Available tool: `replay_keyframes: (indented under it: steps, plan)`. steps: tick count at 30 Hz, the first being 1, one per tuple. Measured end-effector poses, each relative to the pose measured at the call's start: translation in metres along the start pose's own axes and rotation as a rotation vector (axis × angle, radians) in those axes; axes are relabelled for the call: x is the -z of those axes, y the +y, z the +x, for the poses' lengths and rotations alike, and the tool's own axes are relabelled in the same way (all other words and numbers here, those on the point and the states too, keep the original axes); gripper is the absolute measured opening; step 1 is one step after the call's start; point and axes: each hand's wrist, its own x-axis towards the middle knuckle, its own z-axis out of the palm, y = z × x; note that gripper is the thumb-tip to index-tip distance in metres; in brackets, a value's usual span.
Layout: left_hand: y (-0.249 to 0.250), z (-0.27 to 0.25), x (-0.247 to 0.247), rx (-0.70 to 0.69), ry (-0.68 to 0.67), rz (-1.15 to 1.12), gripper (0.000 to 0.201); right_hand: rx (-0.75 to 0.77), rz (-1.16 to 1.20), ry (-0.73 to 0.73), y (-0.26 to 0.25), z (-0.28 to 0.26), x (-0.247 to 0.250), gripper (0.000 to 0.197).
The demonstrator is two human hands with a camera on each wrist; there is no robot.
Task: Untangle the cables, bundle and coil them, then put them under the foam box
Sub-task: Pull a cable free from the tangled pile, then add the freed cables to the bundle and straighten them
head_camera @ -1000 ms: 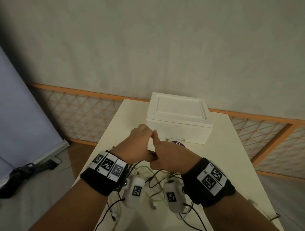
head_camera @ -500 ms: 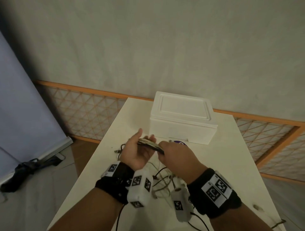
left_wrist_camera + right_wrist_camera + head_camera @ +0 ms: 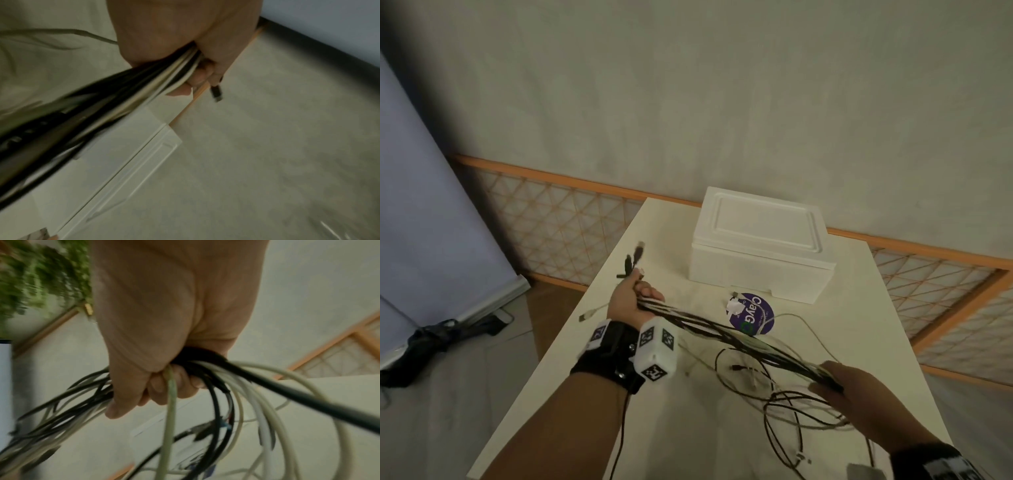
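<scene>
A bundle of black and white cables (image 3: 726, 334) stretches taut between my two hands above the table. My left hand (image 3: 635, 298) grips one end near the table's left edge, with plugs (image 3: 635, 258) sticking out past the fist; the left wrist view shows its fingers (image 3: 197, 78) curled round the cables (image 3: 123, 100). My right hand (image 3: 839, 382) grips the bundle lower right, with fingers (image 3: 156, 386) wrapped round it and loose loops (image 3: 257, 402) hanging. The white foam box (image 3: 760, 246) stands lid-on at the table's far end, beyond both hands.
A round purple sticker (image 3: 751, 313) lies on the cream table (image 3: 571, 387) before the box. Loose cable loops (image 3: 791, 404) lie on the table under the bundle. An orange lattice fence (image 3: 558, 226) runs behind; dark gear (image 3: 434, 339) lies on the floor left.
My hands, close together in front of the box before, have pulled apart: the left went left, the right came back and to the right. The bundle now stretches between them.
</scene>
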Motion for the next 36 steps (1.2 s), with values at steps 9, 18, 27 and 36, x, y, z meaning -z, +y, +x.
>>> replay_keyframes:
  steps: [9,18,27,36]
  plan:
    - [-0.036,-0.016,0.001,-0.051,-0.039,0.248,0.047,-0.134,-0.24,-0.378,0.017,0.006,0.004,0.157]
    - [-0.083,-0.071,-0.025,-0.298,-0.389,0.747,0.051,0.3,0.104,0.166,-0.134,0.064,-0.03,0.077]
    - [-0.074,-0.068,0.002,-0.392,-0.325,0.928,0.043,0.305,0.212,-0.148,-0.107,0.055,-0.043,0.095]
    - [-0.083,-0.077,-0.003,-0.448,-0.562,1.289,0.021,0.533,0.71,0.468,-0.145,0.038,0.036,0.061]
